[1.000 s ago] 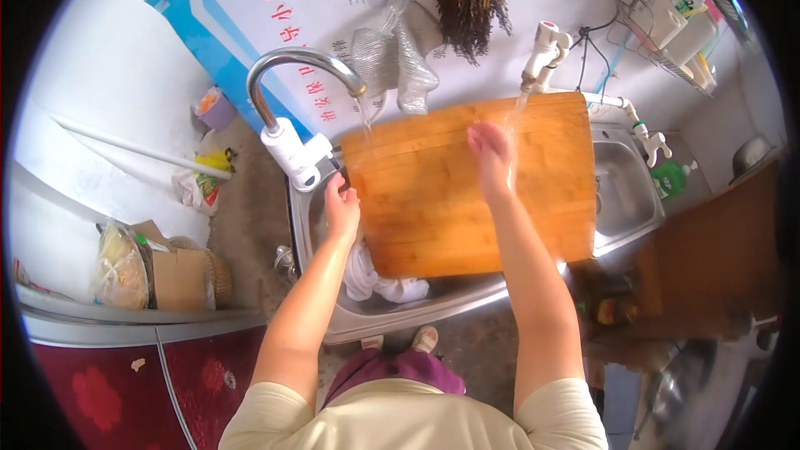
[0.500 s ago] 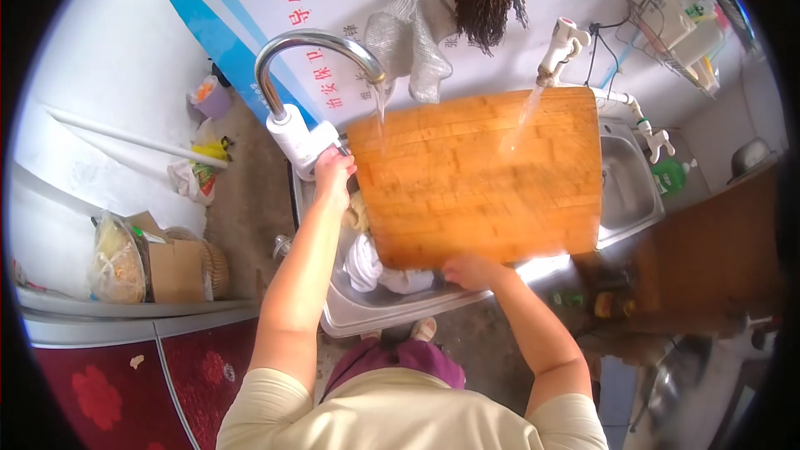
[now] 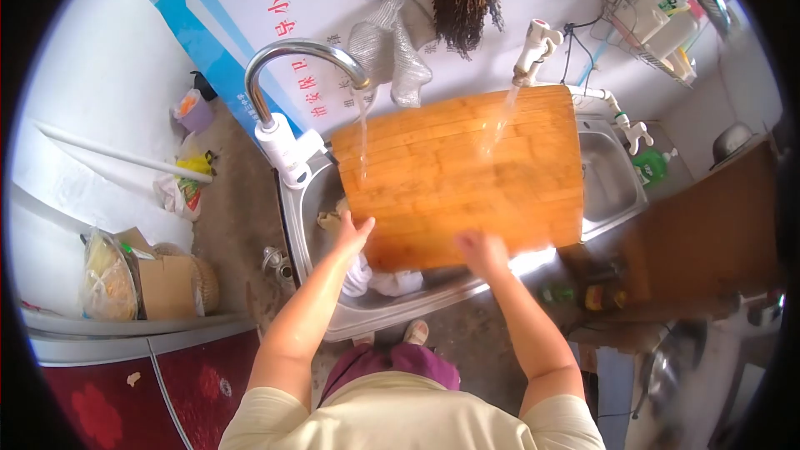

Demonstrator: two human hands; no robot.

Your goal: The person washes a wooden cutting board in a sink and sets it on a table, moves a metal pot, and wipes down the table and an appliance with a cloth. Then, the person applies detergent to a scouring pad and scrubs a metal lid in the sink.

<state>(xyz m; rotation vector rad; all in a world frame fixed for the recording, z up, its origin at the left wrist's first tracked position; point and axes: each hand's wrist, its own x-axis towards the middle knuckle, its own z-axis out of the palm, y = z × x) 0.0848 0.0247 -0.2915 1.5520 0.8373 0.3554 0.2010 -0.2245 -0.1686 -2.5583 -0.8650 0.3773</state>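
Note:
A large wooden cutting board (image 3: 458, 175) rests tilted across the sink, wet on its face. Water runs onto it from the curved chrome faucet (image 3: 304, 48) and from the white-handled tap (image 3: 532, 54). At the board's lower left edge is my left hand (image 3: 353, 238), gripping that edge with the thumb over the face. My right hand (image 3: 485, 254) is over the lower part of the board, smeared by motion; its fingers cannot be made out. White cloth (image 3: 395, 283) lies in the sink basin under the board, partly hidden by it.
The steel sink (image 3: 354, 323) has a second basin (image 3: 612, 171) to the right, with a green bottle (image 3: 650, 168) beside it. A broom (image 3: 467, 0) hangs on the wall. A cardboard box (image 3: 167, 286) and a bagged item (image 3: 110, 279) stand at left.
My left hand has moved from the white faucet base down to the board's left edge. My right hand has risen from the board's bottom edge onto its face. The view has shifted slightly.

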